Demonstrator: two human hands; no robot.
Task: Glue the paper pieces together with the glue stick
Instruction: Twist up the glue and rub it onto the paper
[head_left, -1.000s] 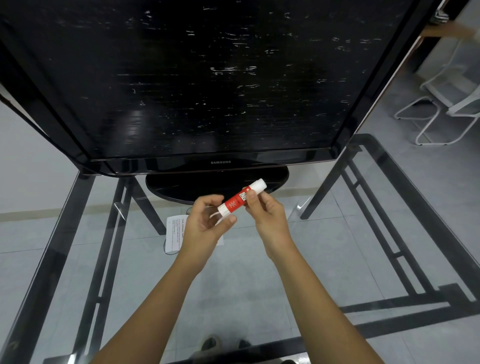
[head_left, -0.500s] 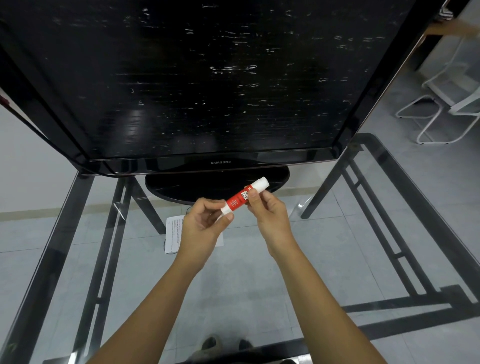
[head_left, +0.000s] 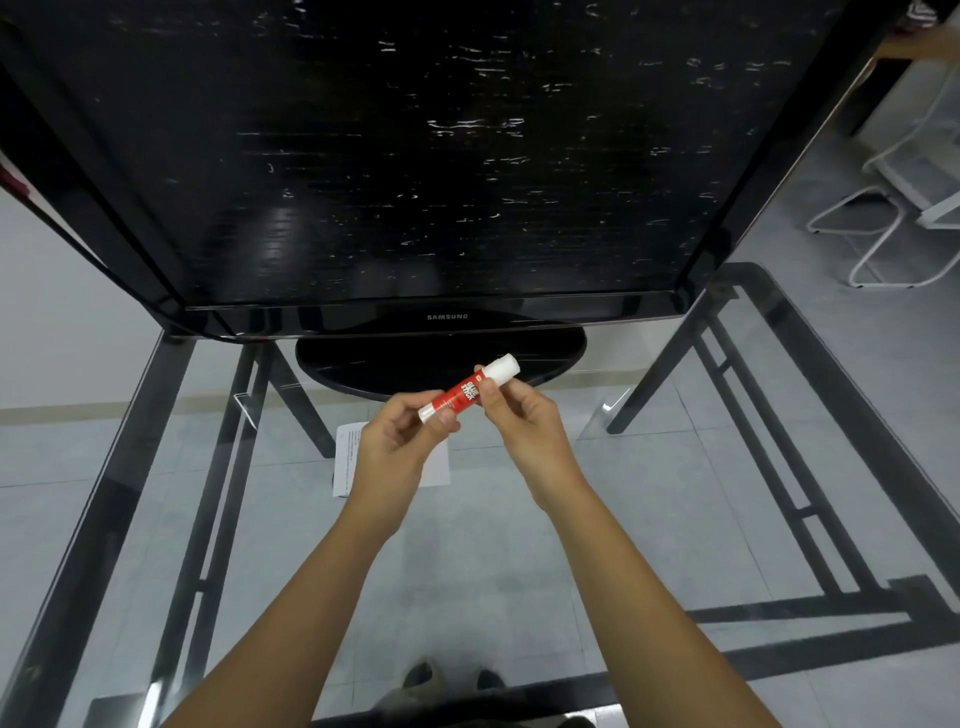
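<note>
Left hand (head_left: 393, 448), right hand (head_left: 525, 422) pinch glue stick (head_left: 459, 396) over glass table (head_left: 654, 467)

SAMSUNG can be read in small pale letters on the lower bezel of the black monitor (head_left: 441, 156), far side, about the middle. GLUE STICK is printed in white on the red label of the glue stick (head_left: 460, 397), nearer in. Some print is seen on the paper (head_left: 347, 457) below it, but it's way too tiny to be read.
</note>
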